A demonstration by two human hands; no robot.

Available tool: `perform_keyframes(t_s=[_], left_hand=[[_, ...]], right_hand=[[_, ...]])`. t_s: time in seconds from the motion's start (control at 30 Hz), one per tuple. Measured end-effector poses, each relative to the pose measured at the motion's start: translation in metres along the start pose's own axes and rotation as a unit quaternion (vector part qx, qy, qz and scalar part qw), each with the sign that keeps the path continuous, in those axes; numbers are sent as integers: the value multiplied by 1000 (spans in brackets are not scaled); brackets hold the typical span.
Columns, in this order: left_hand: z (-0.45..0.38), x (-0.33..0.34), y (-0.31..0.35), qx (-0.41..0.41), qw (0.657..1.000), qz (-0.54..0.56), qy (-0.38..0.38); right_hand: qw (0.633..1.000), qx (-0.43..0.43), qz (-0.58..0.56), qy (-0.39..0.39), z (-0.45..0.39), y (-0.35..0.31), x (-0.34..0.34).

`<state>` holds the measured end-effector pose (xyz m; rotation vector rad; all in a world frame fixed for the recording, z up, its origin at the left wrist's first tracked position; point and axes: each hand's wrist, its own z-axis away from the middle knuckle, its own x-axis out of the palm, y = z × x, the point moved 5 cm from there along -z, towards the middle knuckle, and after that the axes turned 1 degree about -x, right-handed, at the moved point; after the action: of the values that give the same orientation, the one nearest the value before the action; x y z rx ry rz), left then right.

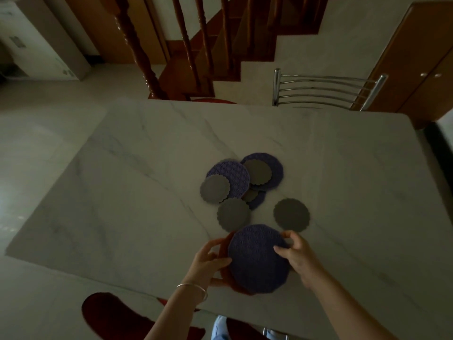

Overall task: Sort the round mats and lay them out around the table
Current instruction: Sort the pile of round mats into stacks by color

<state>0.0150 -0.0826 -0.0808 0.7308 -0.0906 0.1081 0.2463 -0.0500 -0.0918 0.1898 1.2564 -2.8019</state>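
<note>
On the marble table (137,182) I hold a small stack: a large purple textured mat (256,257) lies on top of a red-brown mat (224,244) whose edge shows at the left. My left hand (208,260) grips the stack's left rim, and my right hand (295,251) pinches the purple mat's right rim. Beyond the stack lies a heap of purple mats (229,174) mixed with small grey scalloped mats (215,188). One grey mat (234,214) sits just in front of the heap, and a darker grey mat (291,214) lies alone to the right.
A chrome-backed chair (323,90) stands at the table's far side, with a wooden staircase (186,45) and a brown cabinet (421,57) behind it. A red seat (107,315) is at the near left below the table edge.
</note>
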Motion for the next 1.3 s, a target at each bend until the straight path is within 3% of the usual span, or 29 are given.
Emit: perform_keyframes(t_s=[0.17,0.23,0.3,0.33,0.4,0.47,0.6,0.7,0.87,1.0,1.13,1.23,1.3], left_hand=[[-4,-1,-1,-12,1000,0,-8],[-4,-3,1,-8,1000,-13,-19],[-4,-8,3,-2,1000,-15,-17],[-5,-11,5,0,1000,-14,-15],[-5,-16,9,1,1000,-13,-12],[-6,-18,12,0,1000,-21,-15],[-9,-20,18,2,1000,-16,-12],[-12,-21,19,-1,1000,-12,-9],[-16,-25,17,-10,1000,-13,-9],[-20,-25,17,-16,1000,-1,-4],[-22,-24,15,-20,1000,5,6],[-23,-24,15,-22,1000,0,14],[-24,-25,15,-17,1000,-2,19]], right_hand=[[1000,-10,26,-8,-3,0,15],[987,-56,152,8,-2,-9,20],[913,-181,359,76,-2,-34,21],[878,-247,393,116,-4,-51,22],[855,-304,378,185,-17,-87,22],[870,-276,345,219,-47,-120,18],[936,-109,257,214,-116,-152,7],[954,1,200,223,-144,-149,-3],[978,39,11,206,-151,-134,-17],[976,-41,71,201,-142,-150,-18],[890,-241,229,313,-96,-183,-13],[826,-347,217,388,-50,-194,-14],[833,-360,148,393,-31,-189,-21]])
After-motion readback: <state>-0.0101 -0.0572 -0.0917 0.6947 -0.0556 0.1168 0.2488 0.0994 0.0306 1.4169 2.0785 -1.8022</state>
